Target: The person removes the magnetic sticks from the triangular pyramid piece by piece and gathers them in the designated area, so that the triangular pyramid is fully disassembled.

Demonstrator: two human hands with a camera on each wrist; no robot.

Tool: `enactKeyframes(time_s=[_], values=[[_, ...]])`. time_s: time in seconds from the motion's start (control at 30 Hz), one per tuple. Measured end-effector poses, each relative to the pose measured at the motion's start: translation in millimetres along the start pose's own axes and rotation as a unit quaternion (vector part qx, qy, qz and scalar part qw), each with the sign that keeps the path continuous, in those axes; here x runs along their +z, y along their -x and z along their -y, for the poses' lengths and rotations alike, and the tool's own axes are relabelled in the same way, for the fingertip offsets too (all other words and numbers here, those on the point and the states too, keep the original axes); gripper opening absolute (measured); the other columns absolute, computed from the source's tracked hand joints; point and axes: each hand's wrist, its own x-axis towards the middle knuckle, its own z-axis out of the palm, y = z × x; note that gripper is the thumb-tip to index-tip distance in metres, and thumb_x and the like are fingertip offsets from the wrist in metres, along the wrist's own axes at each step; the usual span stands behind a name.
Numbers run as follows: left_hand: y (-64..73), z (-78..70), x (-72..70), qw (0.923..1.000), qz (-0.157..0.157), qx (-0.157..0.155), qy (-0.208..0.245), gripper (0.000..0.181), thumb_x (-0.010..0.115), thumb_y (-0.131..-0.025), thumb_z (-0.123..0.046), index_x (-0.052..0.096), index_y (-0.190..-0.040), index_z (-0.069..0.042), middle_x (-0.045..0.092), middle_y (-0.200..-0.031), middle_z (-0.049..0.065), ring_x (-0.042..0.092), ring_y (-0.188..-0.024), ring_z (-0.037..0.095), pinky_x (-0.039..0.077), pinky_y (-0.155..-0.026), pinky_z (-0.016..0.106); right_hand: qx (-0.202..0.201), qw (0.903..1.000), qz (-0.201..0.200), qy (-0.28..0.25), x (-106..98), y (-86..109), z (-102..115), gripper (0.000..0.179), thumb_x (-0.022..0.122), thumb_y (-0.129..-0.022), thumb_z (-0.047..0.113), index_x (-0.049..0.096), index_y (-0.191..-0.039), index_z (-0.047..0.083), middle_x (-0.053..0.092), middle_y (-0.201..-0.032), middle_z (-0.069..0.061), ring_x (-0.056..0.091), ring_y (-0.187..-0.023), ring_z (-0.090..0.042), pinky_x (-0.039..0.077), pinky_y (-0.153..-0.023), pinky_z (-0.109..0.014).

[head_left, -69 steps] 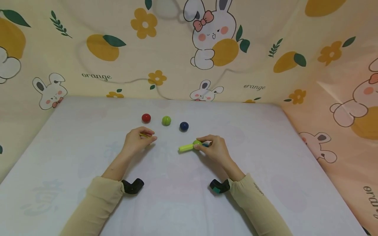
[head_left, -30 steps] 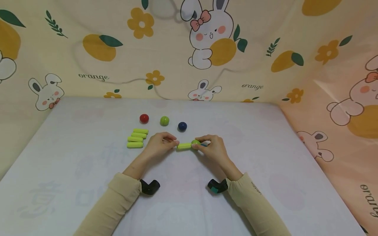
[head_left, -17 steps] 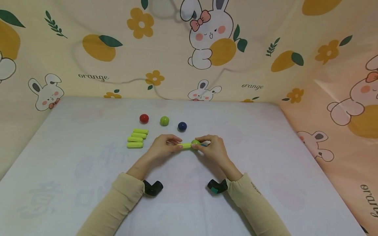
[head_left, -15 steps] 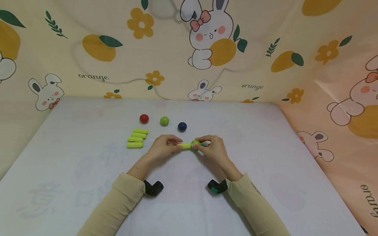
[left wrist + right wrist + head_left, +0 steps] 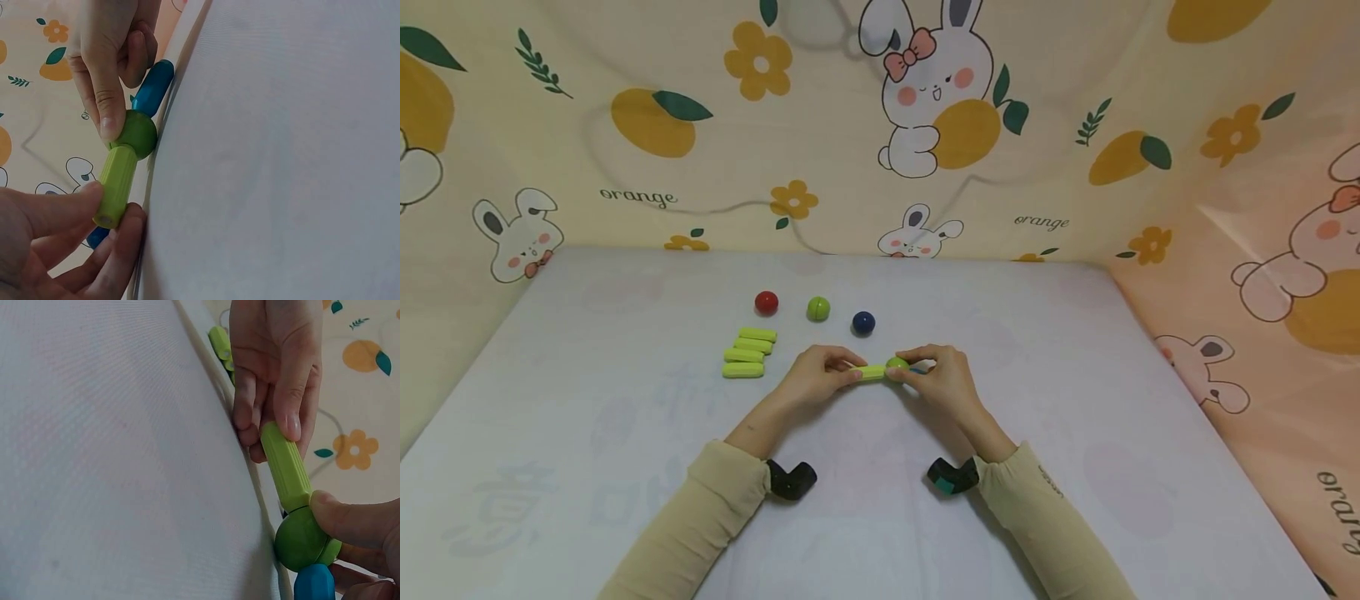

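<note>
In the head view, my left hand (image 5: 816, 377) pinches the free end of a yellow-green toy rod (image 5: 872, 373) between thumb and fingers. My right hand (image 5: 946, 379) grips a green ball (image 5: 897, 367) at the rod's other end. Rod and ball touch end-on. A blue rod (image 5: 154, 89) sticks out of the ball's far side in the left wrist view; my right fingers mostly hide it from the head camera. Seen from the right wrist, the ridged yellow-green rod (image 5: 286, 465) runs straight from my left thumb to the ball (image 5: 303, 539).
Beyond the hands, a red ball (image 5: 766, 302), a second green ball (image 5: 818, 308) and a dark blue ball (image 5: 863, 323) lie in a row. Several yellow-green rods (image 5: 743, 369) are lined up left of my left hand. Patterned cloth (image 5: 842, 150) rises behind the white table (image 5: 865, 533).
My left hand has moved right from beside the loose rods and taken hold of the yellow-green rod's free end. My right hand keeps its grip on the green ball, almost unmoved.
</note>
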Motion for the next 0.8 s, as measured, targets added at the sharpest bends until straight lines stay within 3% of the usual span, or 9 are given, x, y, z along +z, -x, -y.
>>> enactKeyframes(time_s=[0.3,0.6,0.8], values=[[-0.9,4.4,2.6,0.9994,0.006,-0.013,0.033,0.021,0.066,-0.09,-0.01,0.071,-0.108,-0.002,0.071,-0.083,0.007,0.058,-0.071,0.008,0.045,-0.069,0.02,0.003,1.0,0.001,-0.007,0.6,0.2,-0.4,0.029,0.083,-0.075,0.023,0.076,-0.099,0.009,0.073,-0.104,-0.008,0.062,-0.11,-0.027,0.049,-0.086,-0.043],[1.1,6.5,0.5,0.9945,0.025,-0.041,0.093,0.024,0.064,-0.09,-0.007,0.068,-0.111,0.004,0.07,-0.087,0.009,0.06,-0.069,0.007,0.051,-0.069,0.02,-0.006,1.0,0.005,0.0,2.6,-0.2,-0.7,0.029,0.082,-0.076,0.025,0.077,-0.099,0.01,0.073,-0.105,-0.008,0.062,-0.11,-0.026,0.047,-0.082,-0.037],[3.0,7.7,-1.3,0.9934,0.031,-0.048,0.099,0.024,0.064,-0.091,-0.008,0.068,-0.111,0.004,0.071,-0.09,0.01,0.061,-0.07,0.006,0.051,-0.069,0.018,-0.005,0.9999,0.009,-0.005,2.3,0.8,2.6,0.028,0.082,-0.075,0.023,0.077,-0.099,0.01,0.073,-0.105,-0.008,0.062,-0.109,-0.027,0.048,-0.084,-0.039]])
